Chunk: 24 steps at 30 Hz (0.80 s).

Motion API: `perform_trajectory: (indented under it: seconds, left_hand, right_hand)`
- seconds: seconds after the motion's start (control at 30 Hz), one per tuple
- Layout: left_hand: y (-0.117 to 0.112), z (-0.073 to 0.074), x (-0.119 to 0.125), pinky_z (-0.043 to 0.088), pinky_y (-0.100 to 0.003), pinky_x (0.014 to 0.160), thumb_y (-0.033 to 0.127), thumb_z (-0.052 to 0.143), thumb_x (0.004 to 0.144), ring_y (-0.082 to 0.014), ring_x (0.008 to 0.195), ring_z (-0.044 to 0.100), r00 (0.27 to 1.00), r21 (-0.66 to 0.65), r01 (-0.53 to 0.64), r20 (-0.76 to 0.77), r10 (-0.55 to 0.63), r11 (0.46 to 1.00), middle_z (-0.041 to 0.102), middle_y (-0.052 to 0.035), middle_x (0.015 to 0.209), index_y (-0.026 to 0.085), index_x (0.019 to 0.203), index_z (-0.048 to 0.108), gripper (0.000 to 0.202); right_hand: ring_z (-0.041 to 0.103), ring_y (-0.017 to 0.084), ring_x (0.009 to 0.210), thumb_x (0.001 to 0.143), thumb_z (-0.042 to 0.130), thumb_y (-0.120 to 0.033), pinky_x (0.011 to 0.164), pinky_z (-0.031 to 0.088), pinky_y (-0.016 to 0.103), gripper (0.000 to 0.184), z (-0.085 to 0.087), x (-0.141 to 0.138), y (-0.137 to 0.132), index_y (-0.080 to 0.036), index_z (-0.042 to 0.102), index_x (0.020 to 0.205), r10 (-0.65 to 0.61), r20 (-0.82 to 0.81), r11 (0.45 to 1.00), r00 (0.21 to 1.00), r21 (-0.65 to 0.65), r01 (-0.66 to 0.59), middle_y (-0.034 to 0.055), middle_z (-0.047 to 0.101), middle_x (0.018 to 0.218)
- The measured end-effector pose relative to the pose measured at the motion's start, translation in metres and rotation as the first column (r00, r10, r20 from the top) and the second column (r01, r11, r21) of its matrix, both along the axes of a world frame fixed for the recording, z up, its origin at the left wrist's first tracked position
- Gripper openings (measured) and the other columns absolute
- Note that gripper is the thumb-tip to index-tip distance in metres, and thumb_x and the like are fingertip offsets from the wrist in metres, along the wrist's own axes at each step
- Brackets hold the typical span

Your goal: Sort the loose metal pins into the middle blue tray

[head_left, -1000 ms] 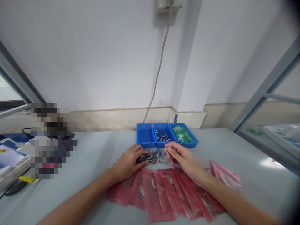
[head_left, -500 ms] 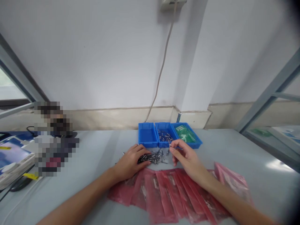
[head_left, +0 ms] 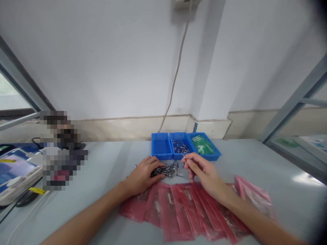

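A loose pile of thin, shiny metal pins [head_left: 167, 170], rivet-like in shape, lies on the table. My left hand [head_left: 144, 173] rests at the pile's left side, palm down, fingers apart and curved against the pins. To the right of the pile, my right hand [head_left: 200, 168] pinches a small metal pin [head_left: 183, 164] between thumb and forefinger, its exact kind too small to make out. Just beyond that hand is a blue bin [head_left: 178, 157] with more such pins inside. Below both hands, pink plastic bags [head_left: 176, 217] overlap in a fan, with small parts showing through.
Left of the pin bin is a bare-bottomed blue bin [head_left: 161, 157]; right of it another blue bin [head_left: 216, 157] holds green-and-white packets. At the far left, a blurred-out person is near a power strip [head_left: 22, 185] and cables. A cord [head_left: 176, 75] runs down the wall.
My right hand has shifted very slightly, and the pin in its fingertips is turned a little. My left hand stays at the pile. The camera view has moved slightly.
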<state>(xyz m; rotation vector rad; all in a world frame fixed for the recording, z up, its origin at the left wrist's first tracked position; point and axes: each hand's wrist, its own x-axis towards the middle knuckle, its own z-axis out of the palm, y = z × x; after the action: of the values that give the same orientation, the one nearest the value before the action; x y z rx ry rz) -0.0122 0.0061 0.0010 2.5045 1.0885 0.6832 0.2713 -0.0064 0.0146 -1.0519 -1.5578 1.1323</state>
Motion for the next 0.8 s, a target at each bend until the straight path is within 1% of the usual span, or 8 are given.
perform_trajectory:
  seconds: [0.1, 0.23, 0.27, 0.43, 0.57, 0.67, 0.8]
  left_hand:
    - [-0.0004, 0.0015, 0.0007, 0.052, -0.047, 0.106, 0.038, 0.07, 0.106, -0.0283, 0.116, 0.061, 1.0, -0.007, 0.003, -0.013, -0.003, 1.0, 0.067, -0.0077, 0.125, 0.025, 0.13, 0.069, 0.028]
    - [-0.0004, 0.0013, 0.0003, 0.052, -0.046, 0.106, 0.037, 0.07, 0.107, -0.0275, 0.116, 0.062, 1.0, -0.006, 0.004, -0.002, -0.004, 1.0, 0.067, -0.0073, 0.126, 0.025, 0.13, 0.069, 0.027]
    - [-0.0003, 0.0009, 0.0001, 0.051, -0.046, 0.107, 0.037, 0.069, 0.107, -0.0275, 0.117, 0.062, 1.0, -0.004, 0.002, 0.002, -0.002, 1.0, 0.067, -0.0073, 0.126, 0.025, 0.13, 0.069, 0.026]
    - [-0.0002, -0.0005, -0.0009, 0.052, -0.047, 0.106, 0.039, 0.069, 0.107, -0.0285, 0.117, 0.062, 1.0, -0.005, 0.003, -0.001, -0.003, 1.0, 0.067, -0.0076, 0.126, 0.026, 0.131, 0.068, 0.028]
    - [-0.0004, 0.0, -0.0008, 0.051, -0.048, 0.106, 0.039, 0.07, 0.107, -0.0285, 0.117, 0.061, 1.0, -0.002, 0.001, -0.005, -0.001, 1.0, 0.067, -0.0073, 0.126, 0.026, 0.131, 0.068, 0.027]
    - [-0.0004, 0.0, -0.0005, 0.052, -0.047, 0.105, 0.04, 0.069, 0.107, -0.0286, 0.116, 0.061, 1.0, -0.001, 0.003, -0.004, -0.003, 1.0, 0.067, -0.0076, 0.126, 0.026, 0.131, 0.069, 0.028]
    - [-0.0002, -0.0003, -0.0001, 0.052, -0.048, 0.105, 0.041, 0.068, 0.107, -0.0288, 0.116, 0.062, 1.0, 0.002, 0.002, 0.0, -0.002, 1.0, 0.067, -0.008, 0.125, 0.026, 0.13, 0.069, 0.028]
  right_hand:
    - [0.059, 0.015, 0.061, 0.104, 0.06, -0.06, 0.059, 0.055, 0.031, 0.036, -0.0005, -0.0003, -0.0004, -0.024, 0.066, 0.106, 0.006, -0.004, 1.0, 1.0, -0.016, -0.006, 0.0006, 0.065, 0.089]
    - [0.061, 0.019, 0.065, 0.107, 0.058, -0.058, 0.063, 0.055, 0.033, 0.032, 0.0002, -0.0009, -0.0026, -0.026, 0.061, 0.109, -0.009, 0.047, 1.0, 0.999, -0.007, 0.01, -0.0026, 0.061, 0.073]
    - [0.062, 0.019, 0.066, 0.107, 0.057, -0.058, 0.064, 0.055, 0.033, 0.031, 0.0005, -0.001, -0.0034, -0.026, 0.061, 0.11, -0.02, 0.066, 1.0, 0.998, 0.004, 0.02, -0.0025, 0.06, 0.073]
    - [0.063, 0.019, 0.07, 0.108, 0.056, -0.053, 0.065, 0.056, 0.035, 0.026, 0.0014, -0.0004, -0.0066, -0.028, 0.062, 0.11, -0.078, 0.144, 0.994, 0.987, 0.083, 0.066, 0.0023, 0.066, 0.096]
    - [0.061, 0.019, 0.068, 0.107, 0.06, -0.048, 0.064, 0.054, 0.035, 0.02, 0.0011, 0.0005, -0.0061, -0.028, 0.064, 0.107, -0.088, 0.186, 0.991, 0.979, 0.119, 0.066, 0.0014, 0.064, 0.093]
    - [0.06, 0.019, 0.07, 0.106, 0.063, -0.046, 0.061, 0.053, 0.034, 0.019, 0.0008, 0.0002, -0.0046, -0.028, 0.066, 0.104, -0.099, 0.179, 0.986, 0.979, 0.151, 0.072, 0.0026, 0.064, 0.094]
    - [0.061, 0.02, 0.074, 0.105, 0.065, -0.045, 0.063, 0.053, 0.034, 0.018, 0.0002, -0.0002, -0.0032, -0.027, 0.066, 0.102, -0.111, 0.171, 0.979, 0.979, 0.189, 0.078, 0.003, 0.064, 0.095]
